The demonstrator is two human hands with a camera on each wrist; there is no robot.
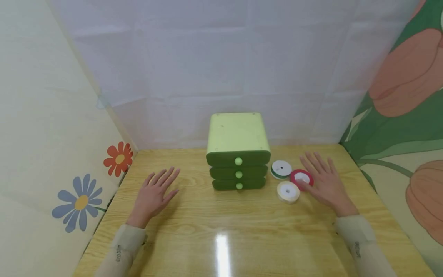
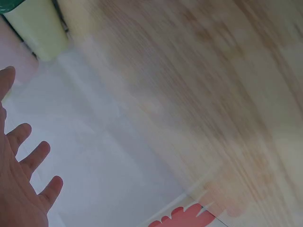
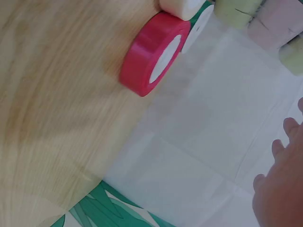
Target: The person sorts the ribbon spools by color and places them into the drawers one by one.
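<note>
My left hand [image 1: 154, 194] is spread over the left part of the table, fingers straight and holding nothing. On the right, my right hand [image 1: 325, 184] is also spread with straight fingers, its thumb overlapping the red ribbon spool [image 1: 295, 177] in the head view. Beside that lie a green ribbon spool with a white face [image 1: 281, 168] and a cream ribbon spool [image 1: 288, 192], the three close together. Left of the spools stands a small green drawer box [image 1: 238, 134] with three drawers and round knobs. In the right wrist view the red ribbon [image 3: 147, 56] is apart from the fingers.
The wooden table [image 1: 194, 231] meets a white cloth backdrop [image 1: 194, 69] behind the drawer box. Side panels with printed flowers stand at the left [image 1: 81, 202] and right [image 1: 408, 73]. All the drawers look pushed in.
</note>
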